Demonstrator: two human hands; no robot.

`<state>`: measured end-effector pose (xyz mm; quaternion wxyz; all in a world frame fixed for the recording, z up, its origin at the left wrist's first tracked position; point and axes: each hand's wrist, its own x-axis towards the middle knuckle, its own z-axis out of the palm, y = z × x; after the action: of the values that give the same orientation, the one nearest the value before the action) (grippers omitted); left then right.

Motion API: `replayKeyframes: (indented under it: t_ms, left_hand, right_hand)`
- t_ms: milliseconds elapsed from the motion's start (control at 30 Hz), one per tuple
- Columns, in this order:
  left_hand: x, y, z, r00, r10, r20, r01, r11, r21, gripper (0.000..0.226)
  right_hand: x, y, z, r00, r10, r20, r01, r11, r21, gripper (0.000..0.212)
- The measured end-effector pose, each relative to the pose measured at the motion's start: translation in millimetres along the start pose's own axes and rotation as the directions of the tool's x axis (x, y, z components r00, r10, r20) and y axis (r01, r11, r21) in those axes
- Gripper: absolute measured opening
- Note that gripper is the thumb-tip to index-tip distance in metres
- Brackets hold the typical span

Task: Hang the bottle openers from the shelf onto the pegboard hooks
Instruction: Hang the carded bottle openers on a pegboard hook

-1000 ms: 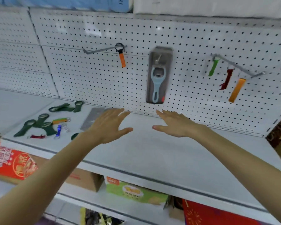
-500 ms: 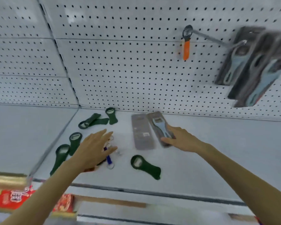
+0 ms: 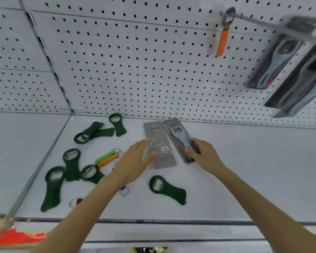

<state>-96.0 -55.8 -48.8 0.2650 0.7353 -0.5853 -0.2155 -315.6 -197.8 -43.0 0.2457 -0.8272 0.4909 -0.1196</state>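
Opener (image 3: 179,137) in blister pack (image 3: 169,123), seemingly pinched by right hand (image 3: 204,154); left hand (image 3: 133,161) flat.

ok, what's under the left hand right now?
The left hand has its fingers over the face-down grey card pack. Green and orange keyring openers poke out beside its palm. A blue-tagged ring shows below the forearm. Whatever else lies beneath is covered.
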Motion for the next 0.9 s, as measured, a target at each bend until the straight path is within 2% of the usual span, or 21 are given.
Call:
replayKeyframes:
  t_ms: [100, 167, 333, 467, 667, 833, 900]
  left_hand:
    - [1.9, -0.5, 5.8, 0.999, -0.035, 0.008, 0.035, 0.994, -0.103, 0.057]
    - [4.6, 0.2, 7.4, 0.998, -0.065, -0.002, 0.064, 0.987, -0.147, 0.057]
    - [4.7, 6.9, 9.5, 0.997, -0.065, -0.030, 0.059, 0.984, -0.167, 0.057]
    - [3.0, 14.4, 13.5, 0.992, -0.104, -0.066, 0.080, 0.953, -0.291, 0.049]
    - [7.3, 29.6, 14.6, 0.948, -0.309, -0.081, 0.189, 0.746, -0.639, 0.042]
    - [12.1, 35.7, 10.2, 0.909, -0.416, -0.023, 0.216, 0.518, -0.828, 0.046]
    - [12.5, 36.1, 10.2, 0.902, -0.432, -0.003, 0.221, 0.467, -0.856, 0.050]
  right_hand:
    - [-0.7, 3.0, 4.0, 0.998, -0.056, -0.008, 0.055, 0.997, -0.056, 0.045]
    - [-1.7, 4.5, 6.0, 0.998, -0.069, -0.008, 0.069, 0.996, -0.060, 0.049]
    - [-5.0, 10.0, 10.1, 0.994, -0.072, -0.077, 0.074, 0.997, 0.016, 0.047]
    - [-6.3, 9.3, 8.7, 0.984, -0.090, -0.151, 0.102, 0.992, 0.078, 0.038]
    - [-3.4, 5.9, 8.4, 0.988, -0.032, -0.149, 0.058, 0.984, 0.168, 0.033]
    - [-2.1, 4.8, 8.3, 0.988, 0.087, -0.127, -0.048, 0.960, 0.277, 0.043]
    - [-2.5, 5.8, 5.9, 0.987, 0.107, -0.123, -0.063, 0.946, 0.319, 0.045]
